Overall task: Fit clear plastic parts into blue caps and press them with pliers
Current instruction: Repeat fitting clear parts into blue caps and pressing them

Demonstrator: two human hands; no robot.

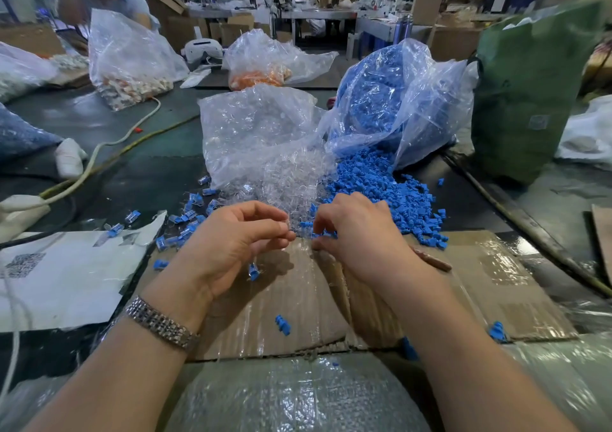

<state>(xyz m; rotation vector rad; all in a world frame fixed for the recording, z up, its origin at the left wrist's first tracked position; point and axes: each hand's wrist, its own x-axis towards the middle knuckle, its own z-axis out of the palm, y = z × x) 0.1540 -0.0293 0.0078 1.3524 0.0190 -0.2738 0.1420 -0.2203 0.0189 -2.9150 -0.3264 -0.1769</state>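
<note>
small pile of finished pieces at 10 o'clock, heaps left. left hand pinches a clear part, right hand pinches a blue cap; pliers not visible.

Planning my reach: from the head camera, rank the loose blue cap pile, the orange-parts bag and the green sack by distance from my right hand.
From the right hand:
1. Blue cap pile, right at its fingertips.
2. Green sack, far right.
3. Orange-parts bag, far back, centre.
</note>
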